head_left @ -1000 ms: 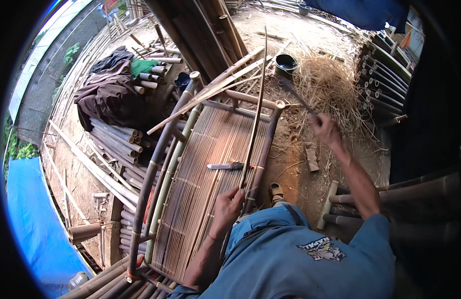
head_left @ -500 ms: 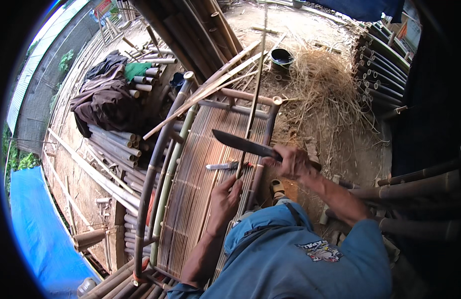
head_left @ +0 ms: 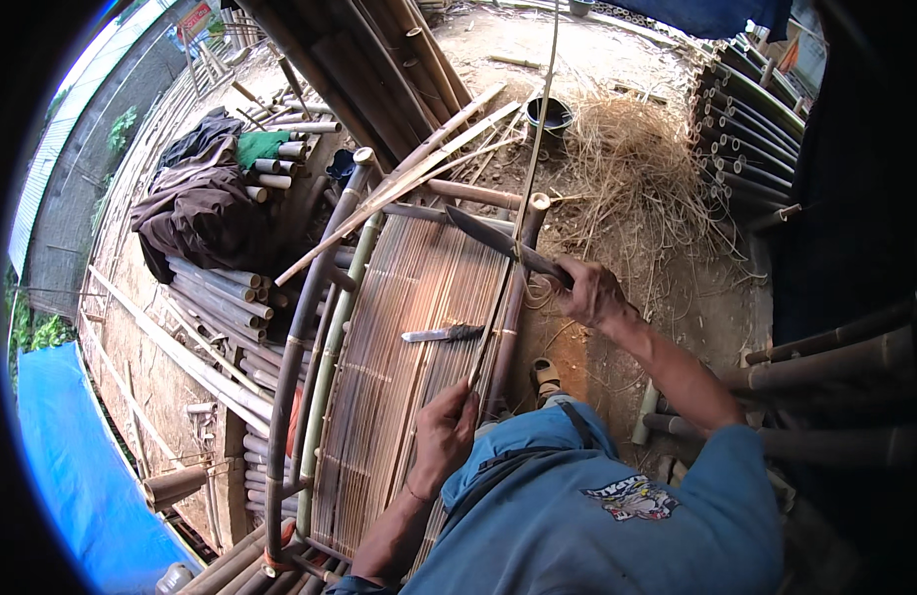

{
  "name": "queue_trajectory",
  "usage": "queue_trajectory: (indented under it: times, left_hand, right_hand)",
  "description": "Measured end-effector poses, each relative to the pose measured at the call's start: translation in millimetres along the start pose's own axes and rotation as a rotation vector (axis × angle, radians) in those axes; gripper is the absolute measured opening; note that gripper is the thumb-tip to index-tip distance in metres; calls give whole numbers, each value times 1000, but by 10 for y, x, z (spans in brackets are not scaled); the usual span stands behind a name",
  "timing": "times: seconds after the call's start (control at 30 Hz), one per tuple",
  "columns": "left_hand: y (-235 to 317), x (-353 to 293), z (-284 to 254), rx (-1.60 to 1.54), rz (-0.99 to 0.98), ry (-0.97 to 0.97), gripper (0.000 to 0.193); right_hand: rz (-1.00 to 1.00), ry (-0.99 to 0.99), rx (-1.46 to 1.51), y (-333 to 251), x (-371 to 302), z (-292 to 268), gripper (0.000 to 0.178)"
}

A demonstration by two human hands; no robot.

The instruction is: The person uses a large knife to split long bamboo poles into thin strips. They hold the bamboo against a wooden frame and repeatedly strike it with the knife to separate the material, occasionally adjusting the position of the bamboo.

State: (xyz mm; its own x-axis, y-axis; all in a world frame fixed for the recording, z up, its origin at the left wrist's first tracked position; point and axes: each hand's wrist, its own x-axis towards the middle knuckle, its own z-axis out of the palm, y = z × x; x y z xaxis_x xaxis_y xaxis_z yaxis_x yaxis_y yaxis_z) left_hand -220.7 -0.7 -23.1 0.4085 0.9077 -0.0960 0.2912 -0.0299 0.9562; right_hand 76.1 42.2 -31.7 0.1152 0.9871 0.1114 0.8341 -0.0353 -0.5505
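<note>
Blue tarp (head_left: 82,466) at left; brown cloth (head_left: 196,220) on stacked poles (head_left: 216,288); dark bucket (head_left: 559,128) beside tangled shavings (head_left: 637,149).

From my remote post, I am classing this site as a bamboo workshop. Cut poles (head_left: 216,288) are lying stacked near a slatted bamboo frame (head_left: 379,297), fibrous shavings (head_left: 632,149) are covering part of the earth floor (head_left: 667,297), and a person (head_left: 597,506) is holding a broad-bladed knife (head_left: 483,233).

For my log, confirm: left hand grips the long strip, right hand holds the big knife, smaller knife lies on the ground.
Wrong spot: the smaller knife lies on the slatted bench, as the head view shows. The left hand grips the long strip, the right hand the big knife.
</note>
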Motion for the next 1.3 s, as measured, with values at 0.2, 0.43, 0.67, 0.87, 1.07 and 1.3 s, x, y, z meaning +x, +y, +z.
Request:
queue_trajectory:
  times: [0.2,0.43,0.67,0.87,1.07,1.3]
  left_hand:
    - [-66,-77,-25,-120,-155,-41,23]
    - [-156,-575,-216,88,-5,-111,22]
    - [-477,-1070,-549,204,32,-91,12]
    - [-604,-1066,-620,336,12,-40,8]
    - [-834,-1183,-707,121,-229,-66,14]
    - [128,109,-121,-508,-332,-167,43]
  right_hand:
    - [-305,116,9,-175,-228,114,59]
    - [137,177,-145,752,386,-581,66]
    - [129,226,-197,1416,508,-954,59]
    - [-264,252,-59,1184,352,-611,39]
    - [731,521,79,1677,565,-1365,66]
    - [41,233,-10,409,-39,-241,69]
